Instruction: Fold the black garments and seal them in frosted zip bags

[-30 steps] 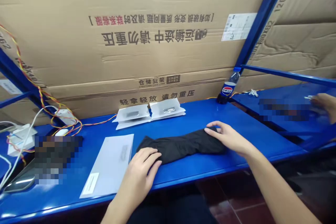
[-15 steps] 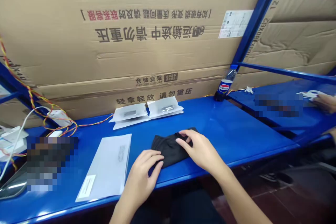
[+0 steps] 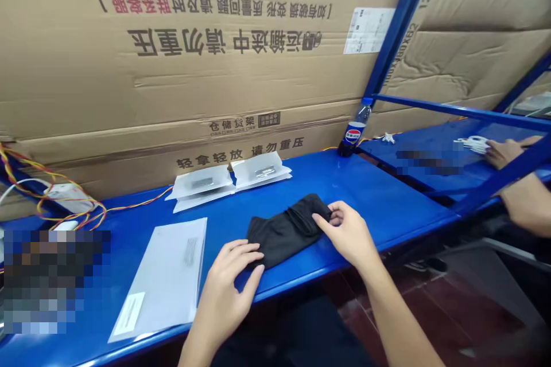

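Note:
A folded black cloth [image 3: 282, 234] lies on the blue steel bench [image 3: 387, 195], near its front edge. My left hand [image 3: 228, 289] rests flat on its near left end, with the fingers together. My right hand [image 3: 348, 235] is at the far right end, and its fingers seem to pinch the fold. Left of the cloth lies a white flat packet [image 3: 161, 278] with a small label, close to my left hand. Two white packets [image 3: 228, 175] with dark contents lie behind the cloth.
A Pepsi bottle [image 3: 353, 132] stands at the back by a blue upright [image 3: 396, 28]. A co-worker's hand [image 3: 503, 152] is by a white cable coil [image 3: 473, 144] on the bench to the right. Coloured wires and a power strip [image 3: 64, 198] sit left, before large cardboard boxes [image 3: 215, 69].
The black cloth went from a long strip to a shorter, doubled bundle. My right hand moved from its far end to the new fold, and the whole view shifted slightly.

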`<state>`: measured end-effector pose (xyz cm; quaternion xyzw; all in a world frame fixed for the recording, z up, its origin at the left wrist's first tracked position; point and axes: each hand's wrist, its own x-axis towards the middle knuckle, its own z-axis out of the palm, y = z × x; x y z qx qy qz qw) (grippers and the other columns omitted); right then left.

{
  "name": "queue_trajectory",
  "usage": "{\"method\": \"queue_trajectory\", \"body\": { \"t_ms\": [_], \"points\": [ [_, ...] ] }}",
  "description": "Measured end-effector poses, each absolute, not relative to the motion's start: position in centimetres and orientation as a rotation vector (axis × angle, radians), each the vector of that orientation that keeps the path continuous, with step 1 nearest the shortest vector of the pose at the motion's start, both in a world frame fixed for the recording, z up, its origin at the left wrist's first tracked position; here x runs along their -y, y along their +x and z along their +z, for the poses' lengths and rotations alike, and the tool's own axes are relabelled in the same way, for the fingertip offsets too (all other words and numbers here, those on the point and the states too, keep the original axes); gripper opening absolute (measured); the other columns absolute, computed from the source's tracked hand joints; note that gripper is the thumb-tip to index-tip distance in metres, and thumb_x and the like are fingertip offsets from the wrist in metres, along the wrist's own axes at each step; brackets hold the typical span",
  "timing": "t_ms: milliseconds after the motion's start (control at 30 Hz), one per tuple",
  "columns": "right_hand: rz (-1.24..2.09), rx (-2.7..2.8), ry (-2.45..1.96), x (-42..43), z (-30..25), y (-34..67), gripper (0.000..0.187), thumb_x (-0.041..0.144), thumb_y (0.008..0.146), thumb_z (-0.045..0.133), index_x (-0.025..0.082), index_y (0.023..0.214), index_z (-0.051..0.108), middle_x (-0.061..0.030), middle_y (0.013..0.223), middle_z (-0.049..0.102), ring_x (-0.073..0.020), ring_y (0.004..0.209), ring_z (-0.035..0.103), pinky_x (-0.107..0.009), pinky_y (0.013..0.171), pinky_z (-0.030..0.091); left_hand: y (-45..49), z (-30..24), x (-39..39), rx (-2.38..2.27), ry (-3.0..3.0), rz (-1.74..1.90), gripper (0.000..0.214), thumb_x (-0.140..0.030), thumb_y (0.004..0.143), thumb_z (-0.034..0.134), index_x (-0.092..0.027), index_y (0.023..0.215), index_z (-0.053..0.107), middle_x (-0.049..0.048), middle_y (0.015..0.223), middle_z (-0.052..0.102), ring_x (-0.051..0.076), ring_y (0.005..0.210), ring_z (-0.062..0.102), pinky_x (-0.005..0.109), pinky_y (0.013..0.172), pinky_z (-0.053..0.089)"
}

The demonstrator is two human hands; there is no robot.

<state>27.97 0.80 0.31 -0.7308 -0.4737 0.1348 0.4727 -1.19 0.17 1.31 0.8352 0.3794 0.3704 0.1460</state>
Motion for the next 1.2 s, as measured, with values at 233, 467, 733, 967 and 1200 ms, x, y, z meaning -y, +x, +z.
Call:
{"method": "queue_trajectory", "body": {
  "t_ms": [233, 467, 733, 967, 1200],
  "points": [
    [-0.178, 1.375, -1.435, 1.0, 2.5, 21.0, 0.01, 0.024, 0.095, 0.062, 0.023, 0.102, 0.069, -0.0079, 0.101, 0.074, -0.0274, 0.1, 0.066, -0.042, 0.086, 0.055, -1.2, 1.3, -0.3, -1.091, 2.475, 0.977, 0.021, -0.027, 0.103, 0.061, -0.027, 0.111, 0.081, 0.0077, 0.117, 0.082, 0.03, 0.116, 0.074, 0.05, 0.098, 0.065],
    [-0.11, 1.851, -1.331, 2.6, 0.7, 17.5, 0.018, 0.028, 0.105, 0.06, 0.022, 0.112, 0.075, -0.0125, 0.11, 0.075, -0.0303, 0.109, 0.068, -0.048, 0.089, 0.057, -0.8, 0.9, -0.1, -1.073, 2.463, 1.165, 0.021, -0.02, 0.104, 0.057, -0.023, 0.108, 0.077, 0.007, 0.112, 0.082, 0.025, 0.108, 0.077, 0.042, 0.095, 0.066],
    [-0.077, 2.124, -1.329, 2.2, 0.2, 19.4, 0.079, 0.05, 0.1, 0.067, 0.016, 0.166, 0.039, -0.0192, 0.165, 0.049, -0.0415, 0.159, 0.036, -0.073, 0.123, 0.036, -5.1, 3.5, 0.3, -1.908, 2.447, 1.264, 0.032, -0.04, 0.102, 0.064, -0.023, 0.127, 0.071, 0.0143, 0.129, 0.076, 0.038, 0.122, 0.071, 0.056, 0.107, 0.058],
    [0.02, 2.236, -1.292, 4.1, -0.4, 20.2, 0.098, 0.043, 0.083, 0.085, 0.02, 0.166, 0.039, -0.0172, 0.163, 0.052, -0.0437, 0.157, 0.039, -0.071, 0.125, 0.036, -8.5, 2.3, -0.9, -2.121, 2.592, 0.515, 0.04, -0.036, 0.103, 0.052, -0.014, 0.125, 0.077, 0.0213, 0.128, 0.077, 0.043, 0.114, 0.077, 0.054, 0.09, 0.066],
    [0.226, 2.065, -1.161, 5.9, -1.0, 22.4, 0.084, -0.006, 0.075, 0.047, 0.029, 0.15, 0.064, -0.0102, 0.139, 0.072, -0.0324, 0.136, 0.065, -0.053, 0.108, 0.06, -8.5, 2.8, 0.7, -1.782, 2.696, 0.475, 0.048, -0.017, 0.098, 0.042, -0.024, 0.133, 0.074, 0.0115, 0.097, 0.085, 0.032, 0.072, 0.081, 0.036, 0.061, 0.062]
  ]
}}
